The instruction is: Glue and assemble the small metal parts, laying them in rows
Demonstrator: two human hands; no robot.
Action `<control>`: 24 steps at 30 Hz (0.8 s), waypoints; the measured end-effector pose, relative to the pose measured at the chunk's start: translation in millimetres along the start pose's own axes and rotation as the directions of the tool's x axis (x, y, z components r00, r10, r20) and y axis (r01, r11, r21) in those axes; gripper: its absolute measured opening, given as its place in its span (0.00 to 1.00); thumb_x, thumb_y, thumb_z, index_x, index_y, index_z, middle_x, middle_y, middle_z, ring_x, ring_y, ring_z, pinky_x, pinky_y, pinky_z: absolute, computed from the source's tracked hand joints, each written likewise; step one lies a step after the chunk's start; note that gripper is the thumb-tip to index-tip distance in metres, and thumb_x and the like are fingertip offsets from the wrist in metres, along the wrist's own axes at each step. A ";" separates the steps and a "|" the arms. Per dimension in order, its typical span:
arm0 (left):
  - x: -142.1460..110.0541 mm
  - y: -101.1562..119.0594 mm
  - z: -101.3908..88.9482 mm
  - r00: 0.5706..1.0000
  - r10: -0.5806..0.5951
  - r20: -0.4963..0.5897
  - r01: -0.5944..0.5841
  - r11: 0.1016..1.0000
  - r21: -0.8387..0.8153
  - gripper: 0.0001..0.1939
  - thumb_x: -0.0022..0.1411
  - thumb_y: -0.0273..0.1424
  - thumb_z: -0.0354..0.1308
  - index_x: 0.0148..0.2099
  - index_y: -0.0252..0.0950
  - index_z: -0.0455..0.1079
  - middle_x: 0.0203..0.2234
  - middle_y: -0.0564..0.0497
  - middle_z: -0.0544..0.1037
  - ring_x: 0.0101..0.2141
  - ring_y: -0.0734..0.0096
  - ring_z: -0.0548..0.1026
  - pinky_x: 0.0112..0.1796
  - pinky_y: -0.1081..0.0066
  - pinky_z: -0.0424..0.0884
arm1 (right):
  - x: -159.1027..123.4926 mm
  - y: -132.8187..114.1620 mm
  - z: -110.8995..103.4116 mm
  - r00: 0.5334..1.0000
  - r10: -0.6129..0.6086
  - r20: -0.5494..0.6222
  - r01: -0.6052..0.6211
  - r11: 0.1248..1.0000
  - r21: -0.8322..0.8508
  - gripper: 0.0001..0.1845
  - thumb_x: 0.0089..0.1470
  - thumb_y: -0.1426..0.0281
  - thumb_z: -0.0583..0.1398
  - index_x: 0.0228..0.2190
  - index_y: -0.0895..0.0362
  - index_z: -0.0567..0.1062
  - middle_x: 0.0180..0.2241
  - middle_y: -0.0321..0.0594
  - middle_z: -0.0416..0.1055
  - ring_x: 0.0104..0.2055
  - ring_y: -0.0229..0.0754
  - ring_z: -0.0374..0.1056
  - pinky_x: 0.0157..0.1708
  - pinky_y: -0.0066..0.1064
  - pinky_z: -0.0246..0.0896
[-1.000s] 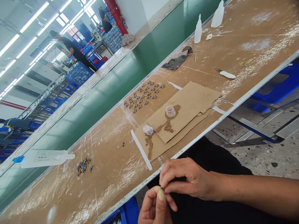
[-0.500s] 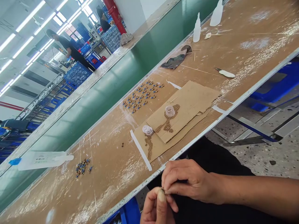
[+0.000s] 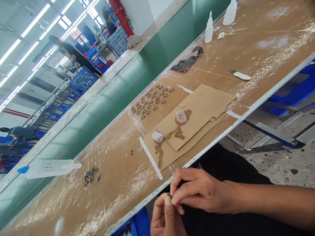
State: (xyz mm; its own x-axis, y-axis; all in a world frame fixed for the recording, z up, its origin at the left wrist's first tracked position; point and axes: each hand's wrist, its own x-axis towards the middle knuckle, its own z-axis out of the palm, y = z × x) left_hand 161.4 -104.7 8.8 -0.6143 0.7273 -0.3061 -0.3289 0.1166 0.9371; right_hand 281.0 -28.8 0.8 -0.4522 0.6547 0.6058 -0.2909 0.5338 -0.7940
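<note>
Two groups of small blue-and-gold pieces (image 3: 149, 102) on the brown tabletop (image 3: 115, 132): spread far left of the cardboard (image 3: 206, 105), heaped at left.
Clear cup (image 3: 181, 117) and whitish lump (image 3: 157, 137) nearer, on the cardboard; two dark specks (image 3: 131, 152) between it and the heap (image 3: 90, 176). Table edge (image 3: 209, 147) just beyond left hand (image 3: 165, 216) and right hand (image 3: 199, 190); fingertips (image 3: 168, 200) narrowly closed together, anything held too hidden to tell.

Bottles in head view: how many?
3: nozzle bottle at the upper right; larger bottle right of it, cut off by the frame; blue-capped bottle at far left. More may be hidden in the background.
</note>
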 end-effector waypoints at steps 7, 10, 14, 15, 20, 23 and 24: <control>55.3 48.6 -20.9 0.978 0.173 0.118 -0.209 0.762 0.613 0.15 0.43 0.42 0.67 0.28 0.34 0.74 0.21 0.52 0.74 0.25 0.73 0.69 0.30 0.76 0.65 | 2.5 -5.1 -25.0 0.985 -0.030 -0.169 -0.006 0.977 -0.211 0.07 0.55 0.78 0.56 0.37 0.59 0.72 0.31 0.40 0.70 0.35 0.30 0.67 0.36 0.20 0.64; 76.5 64.8 -26.0 0.977 0.138 0.164 -0.214 0.660 0.720 0.20 0.41 0.47 0.66 0.26 0.33 0.74 0.20 0.51 0.74 0.24 0.71 0.68 0.26 0.74 0.64 | 5.1 -4.9 -45.1 0.970 -0.081 -0.229 -0.006 0.934 -0.357 0.10 0.55 0.79 0.56 0.38 0.58 0.71 0.33 0.39 0.70 0.36 0.31 0.68 0.35 0.20 0.65; 94.9 73.0 -26.9 0.980 0.024 0.197 -0.171 0.603 0.779 0.23 0.39 0.49 0.65 0.26 0.32 0.75 0.16 0.53 0.70 0.20 0.74 0.65 0.23 0.74 0.64 | 6.0 0.3 -71.5 0.924 -0.156 -0.348 -0.086 0.804 -0.588 0.10 0.53 0.78 0.58 0.38 0.55 0.71 0.34 0.36 0.72 0.35 0.30 0.69 0.36 0.21 0.65; 97.9 74.3 -27.2 0.978 0.015 0.208 -0.176 0.600 0.781 0.22 0.40 0.48 0.66 0.27 0.32 0.76 0.16 0.52 0.71 0.20 0.73 0.66 0.23 0.74 0.65 | 5.8 2.1 -77.4 0.911 -0.179 -0.371 -0.104 0.771 -0.628 0.10 0.53 0.78 0.59 0.38 0.54 0.72 0.34 0.35 0.72 0.34 0.30 0.69 0.36 0.22 0.65; 105.8 79.1 -33.7 0.973 0.032 0.230 -0.202 0.601 0.773 0.19 0.42 0.44 0.65 0.29 0.33 0.78 0.20 0.49 0.76 0.21 0.71 0.69 0.26 0.71 0.68 | 3.8 13.1 -98.2 0.868 -0.236 -0.437 -0.158 0.704 -0.693 0.08 0.52 0.77 0.60 0.35 0.56 0.73 0.33 0.36 0.72 0.34 0.33 0.69 0.35 0.26 0.64; 103.4 76.8 -39.3 0.971 0.081 0.226 -0.230 0.580 0.781 0.15 0.44 0.41 0.64 0.31 0.36 0.78 0.24 0.48 0.78 0.25 0.68 0.72 0.31 0.69 0.69 | 3.8 20.1 -102.9 0.832 -0.294 -0.469 -0.175 0.664 -0.727 0.09 0.50 0.77 0.61 0.35 0.56 0.74 0.32 0.37 0.73 0.33 0.33 0.69 0.34 0.26 0.64; 101.3 74.7 -40.8 0.965 0.113 0.238 -0.259 0.569 0.780 0.14 0.45 0.41 0.64 0.31 0.37 0.78 0.26 0.48 0.78 0.27 0.67 0.73 0.33 0.69 0.69 | 4.0 22.0 -103.5 0.822 -0.308 -0.479 -0.182 0.654 -0.734 0.09 0.49 0.77 0.61 0.34 0.55 0.75 0.32 0.37 0.73 0.33 0.33 0.69 0.33 0.25 0.64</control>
State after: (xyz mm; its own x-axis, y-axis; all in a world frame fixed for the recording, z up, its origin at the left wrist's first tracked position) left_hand 45.3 -50.0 41.0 -0.4593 0.8756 -0.1497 0.5313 0.4059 0.7436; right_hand 360.0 40.9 -9.0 0.1214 0.6298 0.7672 0.5106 0.6231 -0.5924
